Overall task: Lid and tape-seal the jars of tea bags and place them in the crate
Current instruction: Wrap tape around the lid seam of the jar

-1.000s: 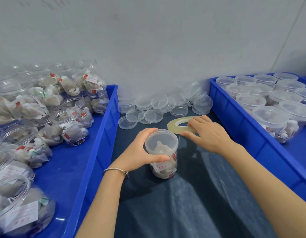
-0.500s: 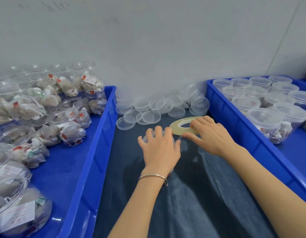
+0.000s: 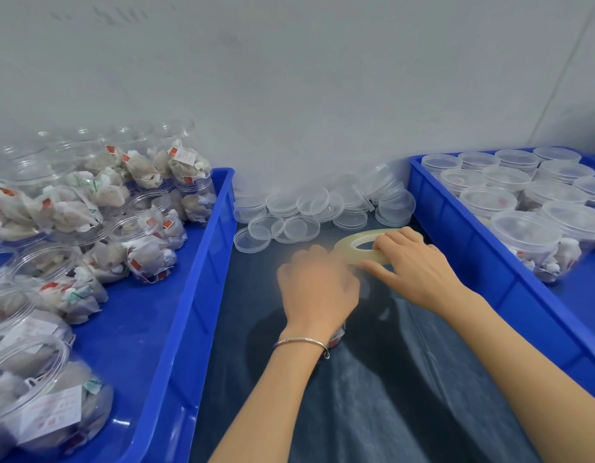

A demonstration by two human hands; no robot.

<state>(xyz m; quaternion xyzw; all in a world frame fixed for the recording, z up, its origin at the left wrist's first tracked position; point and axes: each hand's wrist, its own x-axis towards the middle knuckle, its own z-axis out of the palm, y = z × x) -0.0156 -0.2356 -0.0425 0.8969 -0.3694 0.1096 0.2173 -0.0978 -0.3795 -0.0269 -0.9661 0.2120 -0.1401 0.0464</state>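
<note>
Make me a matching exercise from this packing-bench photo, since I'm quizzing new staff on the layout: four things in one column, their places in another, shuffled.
Things:
1. tape roll
2. loose lids
3. unlidded jars
4. lidded jars

Places:
A. in the right blue crate
B. piled against the wall between the crates
C. in the right hand's grip
D. in the left blue crate

Pairs: 1-C, 2-B, 3-D, 4-A
</note>
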